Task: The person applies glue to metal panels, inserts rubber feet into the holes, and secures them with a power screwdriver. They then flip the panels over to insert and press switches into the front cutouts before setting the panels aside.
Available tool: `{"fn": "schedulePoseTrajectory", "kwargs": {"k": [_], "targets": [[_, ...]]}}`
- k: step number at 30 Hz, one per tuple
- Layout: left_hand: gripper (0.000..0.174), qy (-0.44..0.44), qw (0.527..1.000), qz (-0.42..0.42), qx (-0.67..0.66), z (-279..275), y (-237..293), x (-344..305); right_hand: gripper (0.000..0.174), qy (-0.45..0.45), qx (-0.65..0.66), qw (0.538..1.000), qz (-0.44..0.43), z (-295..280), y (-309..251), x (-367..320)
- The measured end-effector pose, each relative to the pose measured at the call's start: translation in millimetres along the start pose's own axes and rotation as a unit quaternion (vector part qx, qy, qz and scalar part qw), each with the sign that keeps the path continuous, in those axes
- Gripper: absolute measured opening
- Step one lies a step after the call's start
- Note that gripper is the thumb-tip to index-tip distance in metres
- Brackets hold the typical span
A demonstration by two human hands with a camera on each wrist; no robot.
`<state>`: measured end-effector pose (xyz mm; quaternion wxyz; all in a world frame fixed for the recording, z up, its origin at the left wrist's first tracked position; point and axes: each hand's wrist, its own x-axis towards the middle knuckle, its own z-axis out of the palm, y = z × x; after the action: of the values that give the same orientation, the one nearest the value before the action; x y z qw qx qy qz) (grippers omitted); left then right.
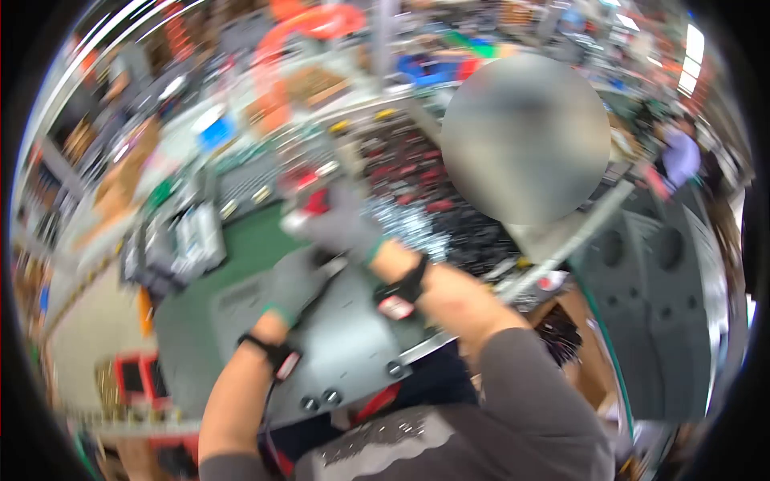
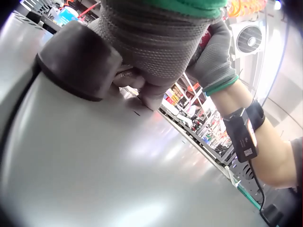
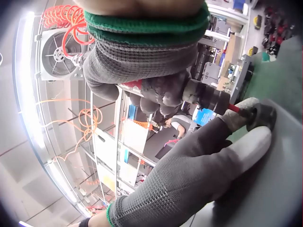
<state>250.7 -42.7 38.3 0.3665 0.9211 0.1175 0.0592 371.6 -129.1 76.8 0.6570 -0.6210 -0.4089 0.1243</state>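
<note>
A grey metal panel lies on the green worktop, with black round feet along its near edge. In a grey glove, my right hand grips a red and black power screwdriver. Its red bit points down into a small black round foot in the right wrist view. The gloved left hand pinches that foot between thumb and finger, low over the panel. A larger-looking black cone-shaped piece stands close to the left wrist camera. The head view is blurred around both hands.
Behind the panel are metal parts on the green worktop. A bin of dark and red small parts stands beyond the right hand. A red box is at left; large dark panels lean at right. Orange coiled hoses hang overhead.
</note>
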Motion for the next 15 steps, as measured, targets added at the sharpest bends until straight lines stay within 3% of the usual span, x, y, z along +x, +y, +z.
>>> {"fn": "schedulePoseTrajectory", "kwargs": {"k": [1, 2, 4, 6, 9, 12, 14, 15], "targets": [[0.041, -0.032, 0.999, -0.028, -0.009, -4, 6, 0, 0.024, -0.014, 0.09, 0.995, 0.028, 1, -11, -2], [0.041, -0.016, 0.999, -0.028, -0.006, -3, 8, 1, 0.023, -0.008, 0.026, 1.0, 0.006, -6, -31, -3], [0.041, 0.013, 0.998, -0.058, 0.005, 2, 11, 1, 0.026, -0.01, 0.105, 0.994, -0.04, -3, -25, -6], [0.04, 0.019, 0.999, -0.042, 0.023, 8, 1, 2, 0.027, -0.042, 0.045, 0.998, -0.009, 2, -10, -1], [0.038, 0.051, 0.997, -0.046, 0.019, 5, -3, 4, 0.026, -0.055, 0.008, 0.998, -0.019, -5, -31, -8], [0.04, 0.03, 0.997, -0.058, 0.039, -2, 2, 0, 0.025, -0.059, -0.025, 0.998, -0.02, -4, -45, -2], [0.034, 0.005, 0.989, -0.065, -0.129, -11, -11, 5, 0.019, -0.039, -0.041, 0.996, -0.064, -4, -70, -3], [0.028, -0.049, 0.963, -0.138, -0.227, -35, 0, -5, 0.017, -0.019, 0.027, 0.993, -0.111, -2, -90, -7]]}}
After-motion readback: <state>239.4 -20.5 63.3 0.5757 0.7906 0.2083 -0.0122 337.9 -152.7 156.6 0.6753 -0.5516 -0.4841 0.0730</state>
